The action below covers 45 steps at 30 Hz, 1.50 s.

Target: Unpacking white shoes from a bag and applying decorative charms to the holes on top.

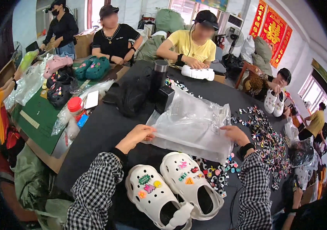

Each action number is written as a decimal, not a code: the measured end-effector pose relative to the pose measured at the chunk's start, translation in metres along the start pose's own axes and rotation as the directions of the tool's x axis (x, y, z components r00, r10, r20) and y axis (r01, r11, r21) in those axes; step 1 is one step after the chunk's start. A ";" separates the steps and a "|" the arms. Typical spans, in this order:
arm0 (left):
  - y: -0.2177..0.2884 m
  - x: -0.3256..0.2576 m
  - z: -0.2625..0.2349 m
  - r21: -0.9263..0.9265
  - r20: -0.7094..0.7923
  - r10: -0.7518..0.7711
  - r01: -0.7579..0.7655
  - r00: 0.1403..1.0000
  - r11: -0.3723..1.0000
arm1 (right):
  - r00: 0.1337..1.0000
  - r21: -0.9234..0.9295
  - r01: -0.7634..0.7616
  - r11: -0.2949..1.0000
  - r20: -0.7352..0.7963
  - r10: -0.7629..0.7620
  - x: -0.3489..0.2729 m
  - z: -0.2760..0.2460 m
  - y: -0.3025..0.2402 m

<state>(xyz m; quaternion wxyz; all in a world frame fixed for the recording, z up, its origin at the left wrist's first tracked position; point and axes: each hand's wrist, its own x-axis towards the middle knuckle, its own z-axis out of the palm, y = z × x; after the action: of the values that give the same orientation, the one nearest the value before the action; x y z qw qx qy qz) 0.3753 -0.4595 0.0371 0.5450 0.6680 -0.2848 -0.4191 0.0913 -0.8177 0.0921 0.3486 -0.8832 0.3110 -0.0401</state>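
A clear plastic bag lies flat on the black tabletop in front of me. My left hand pinches its near left edge. At the bag's right edge, my right hand grips the plastic. Both sleeves are black-and-white checked. Just below the bag stand two white perforated clogs side by side, toes toward the bag, each decorated with several small coloured charms.
Loose coloured charms are heaped at the right and near the clogs. A black bag, a dark tumbler, a red-lidded jar and a phone sit beyond. Green, pink and black clogs lie far left. Several people sit around the table.
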 end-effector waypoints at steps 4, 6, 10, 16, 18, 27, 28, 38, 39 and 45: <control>-0.005 0.003 -0.003 0.020 0.037 0.010 -0.011 0.999 1.000 | 0.689 -0.628 -0.040 0.777 -0.581 -0.434 -0.001 -0.002 -0.079; -0.005 0.003 -0.001 0.022 0.038 0.020 -0.021 0.999 1.000 | 0.504 -0.680 0.246 0.690 -0.519 -0.691 0.015 0.002 -0.122; -0.010 -0.003 -0.002 0.031 0.063 0.053 -0.055 0.997 0.998 | 0.686 -0.335 0.628 0.703 -0.190 -0.703 0.055 0.057 -0.198; -0.014 0.000 0.003 0.153 0.100 0.173 -0.187 0.980 0.970 | 0.852 -0.252 0.408 0.878 -0.240 -0.465 0.110 0.130 -0.225; -0.028 0.007 0.003 0.113 0.109 0.209 -0.221 0.972 0.969 | 0.895 -0.227 0.310 0.923 -0.257 -0.363 0.116 0.141 -0.231; -0.033 0.014 0.004 0.237 -0.068 0.285 -0.262 0.956 0.935 | 0.706 0.002 0.564 0.826 -0.519 -0.481 0.099 0.090 -0.270; -0.036 0.014 0.002 0.236 -0.072 0.349 -0.324 0.935 0.916 | 0.699 -0.091 0.567 0.819 -0.473 -0.536 0.096 0.089 -0.271; -0.040 0.009 0.008 0.377 -0.126 0.304 -0.238 0.944 0.895 | 0.790 -0.143 0.426 0.894 -0.422 -0.444 0.103 0.144 -0.196; -0.032 0.010 0.011 0.368 -0.112 0.276 -0.218 0.955 0.904 | 0.823 -0.134 0.423 0.896 -0.358 -0.442 0.103 0.134 -0.191; -0.036 0.015 -0.011 0.142 -0.020 0.236 -0.231 0.972 0.963 | 0.829 -0.329 0.522 0.787 -0.021 -0.559 0.045 0.087 -0.210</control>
<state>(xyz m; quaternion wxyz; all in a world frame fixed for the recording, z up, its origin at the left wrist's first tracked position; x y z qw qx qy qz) 0.3897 -0.4582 -0.0005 0.5481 0.6736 -0.3798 -0.3187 0.2614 -0.6741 0.1546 0.1609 -0.9746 0.0670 -0.1409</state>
